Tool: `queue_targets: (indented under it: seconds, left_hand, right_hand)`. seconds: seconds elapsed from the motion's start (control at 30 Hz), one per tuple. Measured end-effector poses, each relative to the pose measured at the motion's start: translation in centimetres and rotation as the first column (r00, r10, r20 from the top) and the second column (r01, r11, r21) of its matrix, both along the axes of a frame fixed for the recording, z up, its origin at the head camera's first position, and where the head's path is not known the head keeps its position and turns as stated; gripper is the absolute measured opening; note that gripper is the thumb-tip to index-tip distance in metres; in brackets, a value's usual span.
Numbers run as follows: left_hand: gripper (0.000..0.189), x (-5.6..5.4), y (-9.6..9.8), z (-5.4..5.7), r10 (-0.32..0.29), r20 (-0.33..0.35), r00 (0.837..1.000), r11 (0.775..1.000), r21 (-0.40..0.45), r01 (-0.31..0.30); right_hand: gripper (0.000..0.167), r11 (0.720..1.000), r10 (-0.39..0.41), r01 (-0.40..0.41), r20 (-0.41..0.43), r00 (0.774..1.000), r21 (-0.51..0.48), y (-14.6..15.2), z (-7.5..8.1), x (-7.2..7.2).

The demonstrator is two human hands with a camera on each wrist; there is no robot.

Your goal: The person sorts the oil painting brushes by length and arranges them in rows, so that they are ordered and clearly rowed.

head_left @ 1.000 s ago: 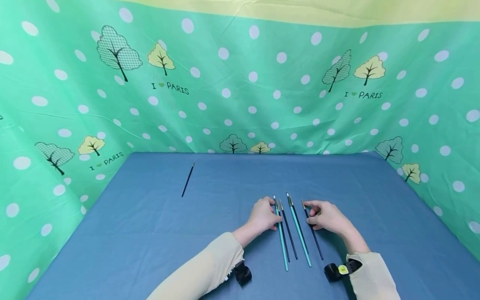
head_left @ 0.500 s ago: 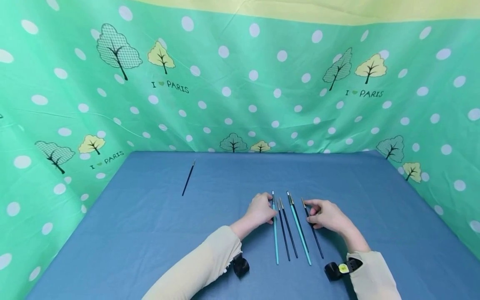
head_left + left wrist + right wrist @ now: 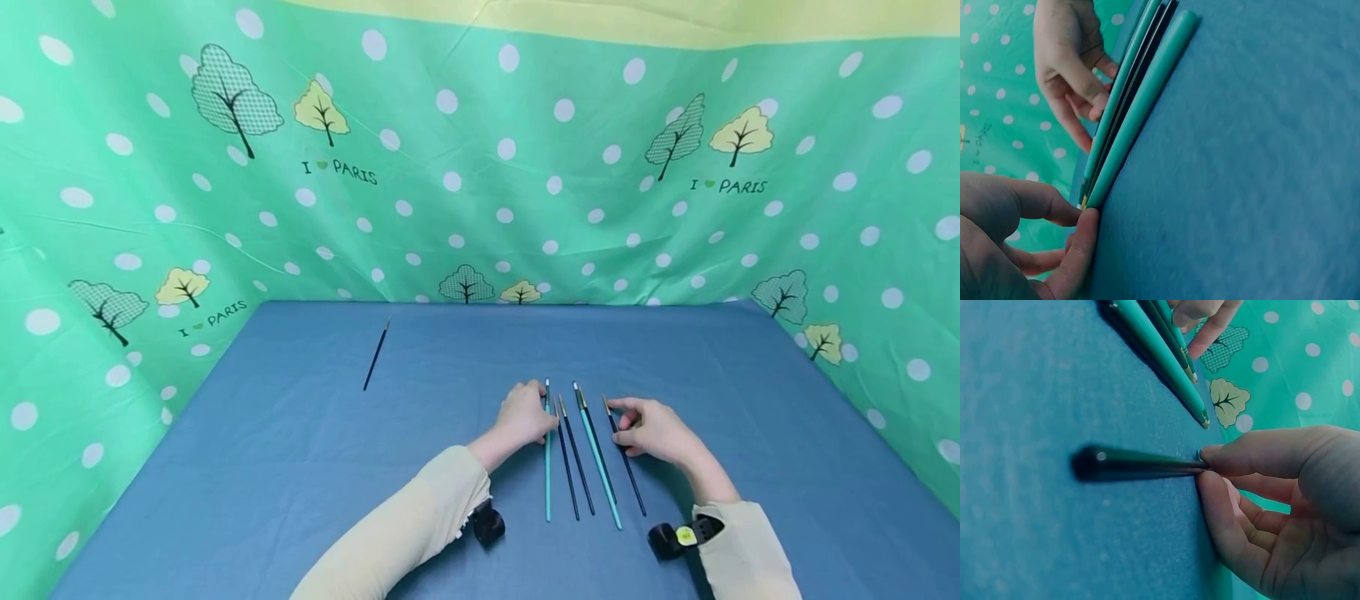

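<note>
A person's left grip [image 3: 522, 412] pinches a teal brush [image 3: 547, 475] near its bristled end on a blue surface [image 3: 262, 483], while the right grip [image 3: 654, 431] pinches a black brush [image 3: 633, 483]. Two slim brushes [image 3: 578, 460], a second teal brush [image 3: 601, 467] and a dark brush [image 3: 609, 477] beside it lie between; a lone brush [image 3: 377, 354] rests well apart, farther left.

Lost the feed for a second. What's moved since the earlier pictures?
The left hand has edged the left teal brush slightly away from the person and swung its lower end left, widening the gap from the neighbouring dark brush. Nothing visibly taken up or let go. Unchanged: the right hand on the rightmost dark brush, the right teal brush, the lone far brush.
</note>
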State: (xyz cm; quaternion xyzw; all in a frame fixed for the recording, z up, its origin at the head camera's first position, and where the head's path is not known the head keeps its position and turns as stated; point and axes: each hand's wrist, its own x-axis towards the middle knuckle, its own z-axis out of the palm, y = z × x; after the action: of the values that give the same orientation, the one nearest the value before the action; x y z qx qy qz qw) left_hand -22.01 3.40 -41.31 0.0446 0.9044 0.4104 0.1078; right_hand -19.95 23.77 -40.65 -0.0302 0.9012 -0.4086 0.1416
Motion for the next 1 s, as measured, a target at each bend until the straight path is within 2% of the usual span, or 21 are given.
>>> queue_targets:
  seconds: [0.13, 0.23, 0.43, 0.57, 0.63, 0.73, 0.83, 1.0]
  left_hand:
    - [0.042, -0.3, -0.4, -0.3, -0.022, 0.01, 1.0, 0.999, 0.035, 0.022]
    - [0.047, -0.3, -0.6, -0.4, -0.054, 0.002, 0.999, 0.998, 0.02, 0.054]
    - [0.051, 0.0, -0.4, 0.4, -0.095, -0.055, 0.994, 0.99, -0.111, 0.089]
    - [0.052, -0.1, -0.2, 1.0, -0.134, -0.079, 0.988, 0.966, -0.234, 0.112]
    - [0.048, -0.3, -0.2, 1.2, -0.15, -0.068, 0.986, 0.961, -0.246, 0.129]
    - [0.045, -0.6, -0.5, 1.0, -0.138, -0.013, 0.99, 0.979, -0.152, 0.134]
    - [0.046, -0.8, -1.1, 0.6, -0.12, 0.049, 0.992, 0.993, -0.011, 0.12]
    - [0.049, -0.7, -1.8, 0.1, -0.12, 0.082, 0.989, 0.982, 0.154, 0.106]
  right_hand:
    - [0.058, 1.0, 0.001, -0.001, 0.004, 1.0, -0.001, 0.0, 0.0, 0.0]
    - [0.059, 1.0, 0.001, -0.001, 0.009, 1.0, -0.006, 0.0, 0.1, 0.1]
    - [0.059, 1.0, 0.005, -0.005, 0.01, 1.0, -0.007, -0.1, 0.2, 0.1]
    - [0.059, 1.0, 0.006, -0.006, 0.001, 1.0, -0.001, 0.0, 0.2, 0.1]
    - [0.059, 1.0, 0.007, -0.007, -0.003, 1.0, 0.001, 0.0, 0.2, 0.1]
    - [0.059, 1.0, 0.009, -0.009, -0.005, 1.0, 0.001, 0.0, 0.2, 0.1]
    - [0.059, 1.0, 0.012, -0.012, -0.006, 1.0, 0.001, 0.0, 0.2, 0.1]
    - [0.058, 1.0, 0.015, -0.015, -0.012, 1.0, 0.004, -0.1, 0.1, 0.2]
